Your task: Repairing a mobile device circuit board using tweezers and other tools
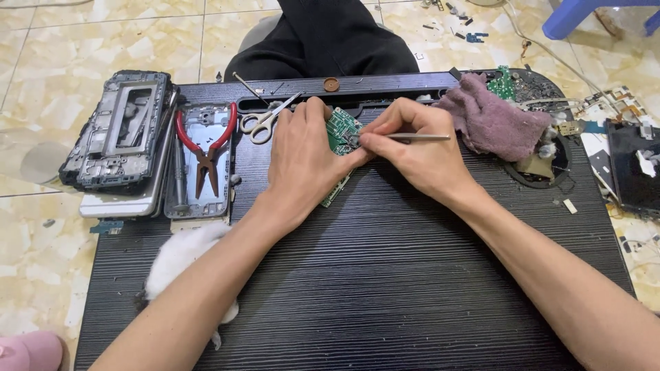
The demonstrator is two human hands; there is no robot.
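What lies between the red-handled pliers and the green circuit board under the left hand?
In the head view, silver scissors lie between the red-handled pliers and the green circuit board, beside the left hand.

- red-handled pliers (205, 152) on a phone frame (201, 165)
- scissors (265, 121) just beside them
- purple cloth (492, 121) at right
- stacked phone frames (118, 130) at left
- white cotton wad (180, 261)
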